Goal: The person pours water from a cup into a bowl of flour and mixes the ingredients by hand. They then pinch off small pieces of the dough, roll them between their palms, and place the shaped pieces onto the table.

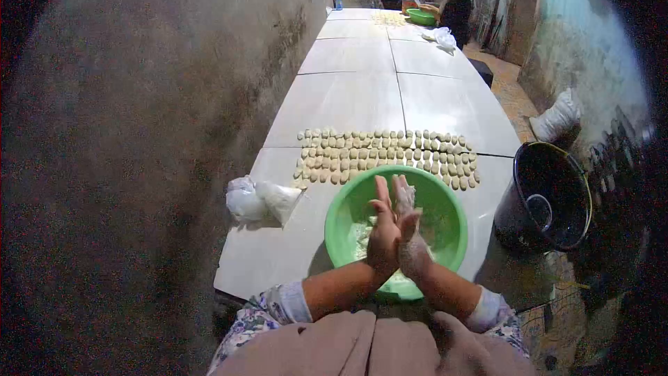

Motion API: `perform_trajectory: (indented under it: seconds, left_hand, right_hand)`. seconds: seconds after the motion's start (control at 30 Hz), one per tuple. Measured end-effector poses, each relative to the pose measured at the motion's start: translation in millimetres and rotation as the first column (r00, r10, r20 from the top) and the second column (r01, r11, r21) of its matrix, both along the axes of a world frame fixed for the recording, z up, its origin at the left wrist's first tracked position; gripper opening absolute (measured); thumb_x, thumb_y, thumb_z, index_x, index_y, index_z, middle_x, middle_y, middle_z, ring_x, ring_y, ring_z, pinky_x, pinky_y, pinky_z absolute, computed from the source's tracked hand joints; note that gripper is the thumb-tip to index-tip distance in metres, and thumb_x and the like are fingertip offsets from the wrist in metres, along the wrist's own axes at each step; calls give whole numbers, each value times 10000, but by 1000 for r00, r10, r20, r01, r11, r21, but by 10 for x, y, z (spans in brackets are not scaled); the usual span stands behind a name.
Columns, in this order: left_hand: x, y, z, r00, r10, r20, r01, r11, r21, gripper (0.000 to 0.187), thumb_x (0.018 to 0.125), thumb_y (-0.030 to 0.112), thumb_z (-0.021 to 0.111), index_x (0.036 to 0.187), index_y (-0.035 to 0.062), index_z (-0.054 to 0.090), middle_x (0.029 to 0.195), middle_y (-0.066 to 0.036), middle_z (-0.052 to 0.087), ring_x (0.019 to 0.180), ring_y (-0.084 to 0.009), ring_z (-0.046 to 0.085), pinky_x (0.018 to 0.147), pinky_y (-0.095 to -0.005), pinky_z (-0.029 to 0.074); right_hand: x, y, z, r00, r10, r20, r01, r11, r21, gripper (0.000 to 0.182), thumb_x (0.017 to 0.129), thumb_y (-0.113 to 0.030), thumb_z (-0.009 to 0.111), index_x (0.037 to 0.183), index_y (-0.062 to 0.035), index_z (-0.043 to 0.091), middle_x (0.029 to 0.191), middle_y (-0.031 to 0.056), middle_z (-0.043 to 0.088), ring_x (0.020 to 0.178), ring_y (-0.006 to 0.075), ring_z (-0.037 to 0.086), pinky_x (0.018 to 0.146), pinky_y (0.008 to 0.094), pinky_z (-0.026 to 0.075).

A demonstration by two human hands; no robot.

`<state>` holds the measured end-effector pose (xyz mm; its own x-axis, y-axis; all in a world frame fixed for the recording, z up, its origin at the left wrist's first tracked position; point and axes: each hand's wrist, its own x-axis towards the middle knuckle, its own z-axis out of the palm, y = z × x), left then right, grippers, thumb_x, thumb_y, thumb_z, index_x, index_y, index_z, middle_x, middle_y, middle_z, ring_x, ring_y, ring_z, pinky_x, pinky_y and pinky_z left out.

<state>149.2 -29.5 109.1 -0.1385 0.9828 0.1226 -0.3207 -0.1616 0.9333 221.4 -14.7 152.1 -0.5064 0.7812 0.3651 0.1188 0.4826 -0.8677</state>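
Observation:
My left hand and my right hand are held palm to palm over a green basin. Fingers on both hands stretch out, pointing away from me. White powder or dough coats my right hand. Whether anything lies between the palms is hidden. Inside the basin, pale dough-like pieces and white powder show beside and below my hands. Just beyond the basin, rows of small pale dough pieces lie on the white tabletop.
White plastic bags sit on the table at left, near the wall. A black bucket stands at the right edge. At the far end, a person is beside another green basin. A white sack leans by the right wall.

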Motion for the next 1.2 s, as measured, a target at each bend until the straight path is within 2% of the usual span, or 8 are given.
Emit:
perform_trajectory:
  seconds: [0.4, 0.5, 0.63, 0.7, 0.83, 0.9, 1.03, 1.2]
  left_hand:
    - [264, 85, 476, 889, -35, 456, 102, 987, -124, 665, 898, 579, 118, 1421, 169, 138, 1474, -104, 128, 1359, -215, 135, 1081, -469, 118]
    - [144, 282, 506, 700, -196, 687, 61, 975, 215, 691, 890, 587, 88, 1428, 155, 59, 1479, -91, 108, 1358, -236, 128, 1092, -410, 120]
    - [75, 424, 4, 909, -50, 414, 75, 996, -44, 753, 871, 619, 84, 1422, 108, 51, 1478, -51, 125, 1356, -237, 135, 1093, -441, 127]
    - [203, 425, -51, 993, 79, 93, -77, 997, -24, 768, 860, 636, 89, 1420, 111, 67, 1476, -49, 137, 1349, -223, 165, 1089, -454, 123]
    - [28, 542, 12, -67, -837, 543, 31, 542, 840, 756, 857, 647, 85, 1423, 146, 81, 1479, -60, 128, 1321, -221, 243, 1065, -427, 204]
    - [-32, 388, 86, 755, -20, 655, 125, 986, -114, 815, 829, 682, 92, 1428, 131, 54, 1488, -51, 79, 1342, -227, 181, 1085, -374, 155]
    - [2, 257, 394, 624, -23, 781, 170, 980, -107, 920, 791, 734, 108, 1402, 47, 129, 1404, -179, 276, 1233, -302, 358, 1050, -407, 262]
    - [-9, 236, 166, 782, -188, 594, 266, 963, -45, 973, 728, 777, 78, 1422, 100, 7, 1437, -136, 236, 1313, -284, 250, 1074, -380, 202]
  right_hand:
    - [61, 217, 228, 927, 172, -335, -189, 982, -20, 916, 779, -725, 29, 1414, -76, 151, 1483, 128, 47, 1362, 312, -8, 1069, 467, 110]
    - [67, 87, 448, 938, -154, 309, 89, 973, 215, 907, 769, -726, -9, 1424, -100, 32, 1480, 143, 63, 1356, 347, 32, 1057, 465, 151]
    - [22, 589, -449, 934, 141, -328, -285, 848, -447, 904, 787, -703, -14, 1415, -68, 124, 1476, 147, 84, 1364, 318, 44, 1032, 545, -58]
    - [21, 690, -652, 971, -19, 237, 16, 1000, 17, 913, 784, -698, -44, 1409, -59, 146, 1478, 131, 84, 1367, 280, 13, 1040, 505, -86]
    - [-112, 27, 382, 984, -45, 175, 24, 993, 119, 812, 851, -653, 72, 1417, -71, 77, 1481, 95, 79, 1351, 246, 64, 1078, 420, 18]
    - [-190, 444, -287, 950, -164, 264, 88, 956, 278, 737, 883, -573, 174, 1407, -60, 109, 1440, 158, 153, 1291, 303, 181, 1030, 448, 132]
    - [-355, 891, -1357, 467, -718, 517, 19, 592, 806, 640, 931, -454, 328, 1392, -43, 159, 1378, 252, 266, 1202, 389, 356, 958, 490, 303]
    - [-352, 1068, -1201, 953, -228, -199, 115, 882, -458, 525, 925, -399, 366, 1302, -39, 315, 1234, 238, 387, 1066, 375, 440, 879, 505, 341]
